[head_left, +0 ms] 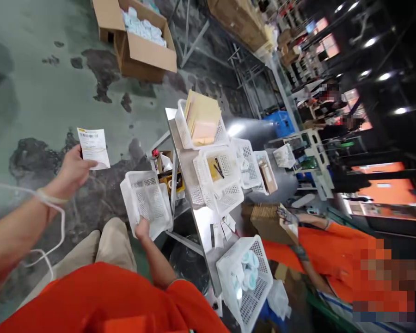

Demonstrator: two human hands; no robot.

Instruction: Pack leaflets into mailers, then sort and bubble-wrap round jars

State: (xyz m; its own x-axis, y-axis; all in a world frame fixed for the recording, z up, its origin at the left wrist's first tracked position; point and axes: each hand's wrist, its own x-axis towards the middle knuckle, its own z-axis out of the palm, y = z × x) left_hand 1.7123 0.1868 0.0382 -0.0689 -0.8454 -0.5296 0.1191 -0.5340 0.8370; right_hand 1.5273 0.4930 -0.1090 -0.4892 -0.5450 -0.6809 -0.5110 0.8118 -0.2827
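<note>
White printed paper [94,149], pinched between thumb and curled fingers, is extending from the left hand [74,169], well left of the white perforated plastic basket [147,196] whose near rim the curled right hand [143,229] is gripping beside the silver-grey metal table [204,221].

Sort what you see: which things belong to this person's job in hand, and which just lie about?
In the job:
white printed slip, in left hand
white basket, right hand at its rim

Apparently just lying about:
open carton
blue crate
</note>
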